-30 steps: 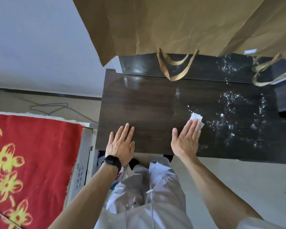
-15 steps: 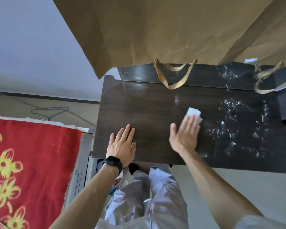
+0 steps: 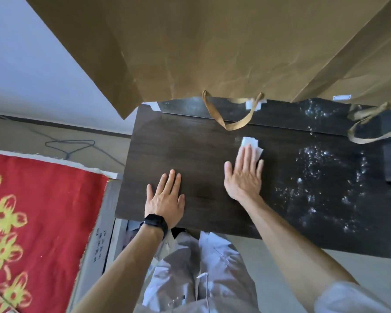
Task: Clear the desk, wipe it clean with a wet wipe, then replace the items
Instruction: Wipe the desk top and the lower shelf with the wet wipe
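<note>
A dark wood-grain desk [image 3: 190,154] stands against a pale wall, with brown paper bags [image 3: 212,53] hanging over its back edge and a red flowered cloth [image 3: 32,222] off to your left. The top itself carries nothing but your hands, so this looks like the wiping step, with the replacing not yet begun.

Your right hand [image 3: 244,177] lies flat, fingers straight and close together, pressing the white wipe [image 3: 250,142] to the desk near the back, about mid-width. Only the far corner of the wipe shows past your fingertips. Your left hand [image 3: 165,197], the one with the black watch [image 3: 155,222], is flat too, fingers spread, holding nothing, braced near the front edge.

To do this well:

- Press with the whole palm, not just the fingertips. A wipe this small will likely bunch or slip out otherwise.
- Work in straight overlapping passes, back to front, then step sideways.
- The right half is covered in glinting specks [image 3: 325,177] — droplets or grit, I cannot tell which. It probably needs the most attention, so refold to a fresh face before going in.
- A bag handle [image 3: 230,123] droops onto the back of the desk just beside the wipe. Nudge it aside so it isn't dragged through the wet.
- Move your left hand off the part it covers — that patch needs a pass as well.
</note>
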`<state>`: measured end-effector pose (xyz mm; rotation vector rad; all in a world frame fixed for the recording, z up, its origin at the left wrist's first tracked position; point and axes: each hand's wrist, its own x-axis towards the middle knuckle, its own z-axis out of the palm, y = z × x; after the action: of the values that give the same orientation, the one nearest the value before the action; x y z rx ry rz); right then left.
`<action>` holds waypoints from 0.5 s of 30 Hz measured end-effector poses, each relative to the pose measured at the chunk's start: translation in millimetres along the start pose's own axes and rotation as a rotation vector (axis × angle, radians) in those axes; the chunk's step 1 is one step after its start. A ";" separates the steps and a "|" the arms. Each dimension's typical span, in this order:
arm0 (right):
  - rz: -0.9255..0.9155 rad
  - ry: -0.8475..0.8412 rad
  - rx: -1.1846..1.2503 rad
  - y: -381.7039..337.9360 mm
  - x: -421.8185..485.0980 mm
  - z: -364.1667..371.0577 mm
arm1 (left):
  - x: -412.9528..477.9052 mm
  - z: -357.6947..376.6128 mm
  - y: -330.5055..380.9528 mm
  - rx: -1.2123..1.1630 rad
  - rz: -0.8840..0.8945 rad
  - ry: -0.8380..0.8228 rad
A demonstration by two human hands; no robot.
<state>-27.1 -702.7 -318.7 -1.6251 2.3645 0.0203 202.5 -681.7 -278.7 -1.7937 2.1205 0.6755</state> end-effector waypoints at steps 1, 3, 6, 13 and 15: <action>-0.181 -0.019 -0.011 -22.6 -2.1 6.4 | 0.3 0.1 2.7 -0.009 -0.015 -0.001; -0.516 -0.103 -0.047 -59.8 -3.6 13.4 | 2.7 -1.3 6.1 -0.009 -0.033 0.006; -0.639 -0.097 -0.077 -58.6 22.9 11.0 | 6.2 -4.5 5.9 0.029 -0.037 0.036; 0.171 -0.005 0.091 58.1 54.7 -15.2 | 14.9 -6.2 20.9 0.018 -0.050 0.038; 0.066 0.034 0.086 37.7 47.8 -11.5 | 17.0 -4.5 30.7 0.023 -0.058 0.039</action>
<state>-80.1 -734.4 -323.8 -1.5200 2.4082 -0.0957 169.6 -694.8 -278.1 -1.8633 2.0838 0.6041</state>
